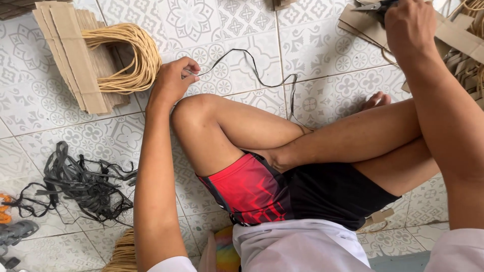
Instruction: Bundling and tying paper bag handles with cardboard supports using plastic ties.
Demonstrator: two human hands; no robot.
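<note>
I sit cross-legged on a patterned tile floor. My left hand [174, 79] pinches the end of a thin black string [254, 72] that trails right across the tiles beyond my knee. It rests just right of a stack of brown cardboard strips [75, 55] with looped tan cord handles [137, 58]. My right hand [411, 22] reaches to the top right, closed on dark scissors [374, 7] over flat cardboard pieces [456, 32].
A tangle of black strips [83, 184] lies on the floor at the left. More tan cords [123, 254] show at the bottom, beside my left arm. Further cardboard and cord pieces [471, 70] pile at the right edge. My legs fill the middle.
</note>
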